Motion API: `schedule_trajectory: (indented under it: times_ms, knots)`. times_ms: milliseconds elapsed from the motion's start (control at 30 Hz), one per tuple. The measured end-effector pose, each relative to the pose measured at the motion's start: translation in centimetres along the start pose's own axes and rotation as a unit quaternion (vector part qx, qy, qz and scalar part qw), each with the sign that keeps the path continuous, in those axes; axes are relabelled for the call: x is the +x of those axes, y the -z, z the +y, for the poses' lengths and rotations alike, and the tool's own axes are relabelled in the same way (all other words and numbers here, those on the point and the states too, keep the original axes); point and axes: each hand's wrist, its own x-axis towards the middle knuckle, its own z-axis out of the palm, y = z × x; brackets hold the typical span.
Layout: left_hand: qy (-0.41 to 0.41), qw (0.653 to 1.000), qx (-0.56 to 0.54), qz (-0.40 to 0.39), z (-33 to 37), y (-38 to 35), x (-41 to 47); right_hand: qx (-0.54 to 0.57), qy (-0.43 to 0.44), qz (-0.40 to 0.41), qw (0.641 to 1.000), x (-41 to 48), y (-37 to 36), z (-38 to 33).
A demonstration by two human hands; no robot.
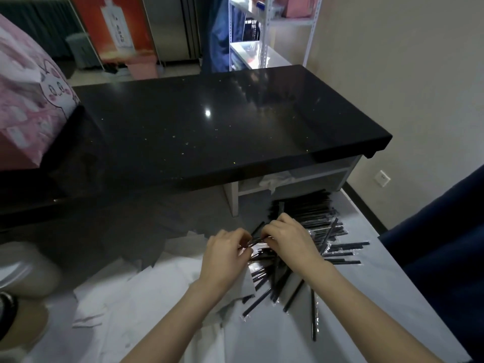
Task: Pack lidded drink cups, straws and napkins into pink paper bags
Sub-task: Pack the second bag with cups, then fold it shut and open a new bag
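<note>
Left hand [225, 254], right hand [285, 239] pinching straw [256, 241] (fingertips hidden)

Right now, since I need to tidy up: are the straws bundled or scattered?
Mostly scattered. The straws lie loose, pointing many ways on the white surface; the left hand and right hand pinch one.

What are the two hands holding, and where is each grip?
One black straw: left hand pinches its left end, right hand its right end, above the straw pile.

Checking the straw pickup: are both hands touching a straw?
Touching. The head view shows the left hand and right hand pinching the ends of one black straw between their fingertips.
</note>
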Motion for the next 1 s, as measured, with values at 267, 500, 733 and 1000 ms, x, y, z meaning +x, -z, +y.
schedule_trajectory:
  times_ms: [267,500,733,1000]
  knots:
    - [0.037,0.998,-0.009,-0.056,-1.4,2.5,-1.3,-0.017,-0.019,-0.026,0.999,0.8,0.3,-0.4]
    - [0.015,0.997,-0.082,0.003,-1.0,3.5,-1.5,-0.027,-0.017,-0.018,0.999,1.2,-0.5,-1.5]
    - [0.012,0.996,-0.082,0.037,-2.1,4.8,-2.9,-0.014,-0.022,-0.044,0.999,0.2,-0.7,-2.1]
    - [0.015,0.993,-0.087,0.083,-5.0,11.2,-7.5,-0.023,0.1,0.052,0.993,1.5,1.0,-8.7]
